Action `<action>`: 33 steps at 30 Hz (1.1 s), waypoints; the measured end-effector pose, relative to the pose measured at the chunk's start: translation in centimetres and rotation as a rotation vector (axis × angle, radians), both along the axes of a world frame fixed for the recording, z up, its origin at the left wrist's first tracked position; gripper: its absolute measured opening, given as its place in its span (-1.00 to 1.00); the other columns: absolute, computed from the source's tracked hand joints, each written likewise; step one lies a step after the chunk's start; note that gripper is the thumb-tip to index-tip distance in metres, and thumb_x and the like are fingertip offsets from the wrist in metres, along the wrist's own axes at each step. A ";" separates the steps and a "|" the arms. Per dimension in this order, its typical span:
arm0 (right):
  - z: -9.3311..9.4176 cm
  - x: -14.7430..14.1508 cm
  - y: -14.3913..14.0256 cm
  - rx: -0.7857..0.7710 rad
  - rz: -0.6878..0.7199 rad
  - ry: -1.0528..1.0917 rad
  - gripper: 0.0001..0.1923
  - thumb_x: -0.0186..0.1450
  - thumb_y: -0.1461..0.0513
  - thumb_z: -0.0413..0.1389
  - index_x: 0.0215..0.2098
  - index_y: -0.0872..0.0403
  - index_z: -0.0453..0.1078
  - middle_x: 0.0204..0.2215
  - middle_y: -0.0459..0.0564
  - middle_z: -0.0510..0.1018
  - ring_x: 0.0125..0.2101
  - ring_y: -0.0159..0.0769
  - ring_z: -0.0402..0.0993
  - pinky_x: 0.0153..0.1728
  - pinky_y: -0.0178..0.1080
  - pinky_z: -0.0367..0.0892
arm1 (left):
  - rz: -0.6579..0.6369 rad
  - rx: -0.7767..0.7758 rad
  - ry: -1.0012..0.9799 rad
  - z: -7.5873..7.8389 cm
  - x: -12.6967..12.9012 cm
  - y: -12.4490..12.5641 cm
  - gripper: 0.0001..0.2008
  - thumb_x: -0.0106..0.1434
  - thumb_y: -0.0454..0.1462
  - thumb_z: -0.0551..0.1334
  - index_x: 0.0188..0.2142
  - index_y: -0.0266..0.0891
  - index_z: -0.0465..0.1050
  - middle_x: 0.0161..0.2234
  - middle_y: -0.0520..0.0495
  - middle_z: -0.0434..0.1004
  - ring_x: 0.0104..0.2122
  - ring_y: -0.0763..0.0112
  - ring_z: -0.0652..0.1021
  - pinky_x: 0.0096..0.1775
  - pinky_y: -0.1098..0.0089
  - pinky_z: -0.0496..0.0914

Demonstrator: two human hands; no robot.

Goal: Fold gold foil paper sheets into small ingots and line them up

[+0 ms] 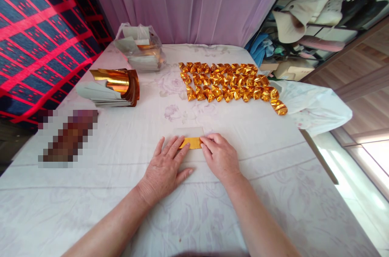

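Left hand [165,165] spread flat, right hand [223,157] pinching the end, on one foil strip [193,143] mid-way across the worktop [188,224], well inside its edges, one stack [117,86] towards the left edge!

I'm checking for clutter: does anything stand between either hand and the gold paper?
Nothing visible does. The left hand rests on the gold paper, and the right hand touches its right end. The folded gold pieces sit farther back, out of the way.
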State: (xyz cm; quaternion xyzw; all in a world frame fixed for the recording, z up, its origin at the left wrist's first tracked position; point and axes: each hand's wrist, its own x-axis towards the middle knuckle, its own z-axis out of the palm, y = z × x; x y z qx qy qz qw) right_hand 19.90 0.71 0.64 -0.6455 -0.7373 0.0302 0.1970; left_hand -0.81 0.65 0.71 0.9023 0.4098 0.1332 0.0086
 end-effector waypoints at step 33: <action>-0.4 -0.3 0.1 0.067 -0.082 0.104 -0.81 0.25 0.22 0.19 -0.15 -0.01 0.53 -0.18 0.01 0.57 -0.24 -0.22 0.52 -0.21 -0.21 0.39 | -0.034 -0.031 0.004 -0.3 0.3 -0.2 -0.45 0.42 0.05 -0.01 0.25 -0.17 0.28 0.26 -0.08 0.33 0.27 0.16 0.29 0.34 -0.06 -0.27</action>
